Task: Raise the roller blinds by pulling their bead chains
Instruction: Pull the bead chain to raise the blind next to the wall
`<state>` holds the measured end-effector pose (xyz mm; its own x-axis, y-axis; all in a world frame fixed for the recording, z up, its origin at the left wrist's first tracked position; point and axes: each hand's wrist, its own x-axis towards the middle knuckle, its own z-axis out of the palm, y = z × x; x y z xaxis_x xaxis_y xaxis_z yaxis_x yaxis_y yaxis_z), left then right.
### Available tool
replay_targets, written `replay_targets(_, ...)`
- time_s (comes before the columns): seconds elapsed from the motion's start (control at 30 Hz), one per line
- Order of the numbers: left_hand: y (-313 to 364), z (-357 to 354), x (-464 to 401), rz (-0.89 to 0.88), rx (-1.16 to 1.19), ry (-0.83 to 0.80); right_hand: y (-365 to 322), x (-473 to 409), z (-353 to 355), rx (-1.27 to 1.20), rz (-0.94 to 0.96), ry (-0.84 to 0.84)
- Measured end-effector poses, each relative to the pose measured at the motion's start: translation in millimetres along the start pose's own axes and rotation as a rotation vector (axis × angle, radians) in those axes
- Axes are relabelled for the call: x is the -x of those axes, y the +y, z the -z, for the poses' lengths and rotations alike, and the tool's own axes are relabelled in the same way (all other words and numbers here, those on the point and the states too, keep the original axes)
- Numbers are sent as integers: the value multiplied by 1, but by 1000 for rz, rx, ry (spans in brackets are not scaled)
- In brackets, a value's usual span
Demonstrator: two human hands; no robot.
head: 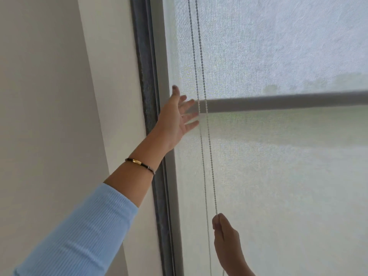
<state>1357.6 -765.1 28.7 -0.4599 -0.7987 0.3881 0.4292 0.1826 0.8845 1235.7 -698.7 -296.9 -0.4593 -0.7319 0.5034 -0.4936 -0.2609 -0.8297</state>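
Observation:
A sheer white roller blind [278,176] covers the window, with a grey horizontal bar [278,102] showing across it at mid height. Two strands of white bead chain [201,76] hang in front of its left side. My left hand [177,118] is raised with fingers spread, its fingertips just left of the chain at the bar's end, not gripping it. My right hand [227,242] is lower down, pinched on the right strand of the chain, which runs taut up from my fingertips. The left strand hangs free past that hand.
A dark grey window frame [151,116] runs down the blind's left edge. A cream wall [49,96] lies to the left. My left arm wears a light blue ribbed sleeve [83,236] and a dark bracelet [139,163].

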Motion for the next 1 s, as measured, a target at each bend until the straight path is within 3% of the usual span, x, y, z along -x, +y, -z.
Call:
replay_targets(0.13,9,-3,-11,65,18,-203,-5,8,-16,-59,43,-102)
replay_targets(0.23,15,-8,-13,30,84,-236,-5,8,-28,-125,31,-165)
replay_targets(0.4,-3,-4,-9,-158,-240,-63,8,5,-32,-143,31,-121)
replay_targets(0.47,-7,4,-7,-240,-204,69,15,2,-30,-162,7,-116)
replay_targets(0.53,-6,11,-6,-251,-114,97,20,-1,-29,-200,-15,-134)
replay_targets(0.67,5,14,2,-1,130,-245,20,0,-36,-210,-29,-186)
replay_targets(0.73,7,12,6,43,221,-331,17,3,-39,-200,-20,-200)
replay_targets(0.87,-1,9,13,-13,185,-311,7,4,-39,-243,-20,-231)
replay_targets(1.0,-4,10,20,-103,150,-249,-11,4,-32,-378,-159,-363)
